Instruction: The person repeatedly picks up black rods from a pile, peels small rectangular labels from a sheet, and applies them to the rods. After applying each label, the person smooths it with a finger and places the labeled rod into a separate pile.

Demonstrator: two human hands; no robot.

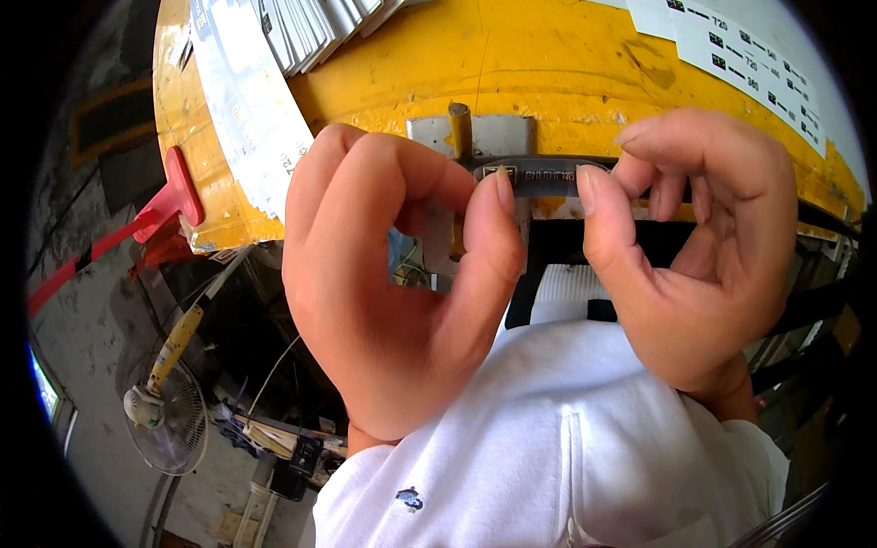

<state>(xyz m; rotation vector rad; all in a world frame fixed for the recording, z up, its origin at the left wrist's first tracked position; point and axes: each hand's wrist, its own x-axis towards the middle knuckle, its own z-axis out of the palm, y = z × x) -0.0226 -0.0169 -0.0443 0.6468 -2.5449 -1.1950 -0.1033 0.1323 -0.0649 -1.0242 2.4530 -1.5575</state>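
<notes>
Between my two hands runs a narrow, glossy dark strip (548, 179) with raised or printed lettering along it; its exact kind I cannot make out. My left hand (384, 265) pinches its left end between thumb and forefinger, the thumb tip beside a small rectangular mark. At the other end, my right hand (703, 247) grips it the same way, its other fingers curled. The fingers hide both ends of the strip. Just behind it, a grey metal plate (512, 134) with a rusty upright pin (459, 131) is set at the table's edge.
The worn yellow table (393, 87) spreads ahead, its front edge close to my hands. White printed sheets (239, 100), a paper stack (306, 36) and a label sheet (749, 73) lie on it. A red T-shaped handle (174, 196) is at the left edge; a fan (169, 416) stands lower left.
</notes>
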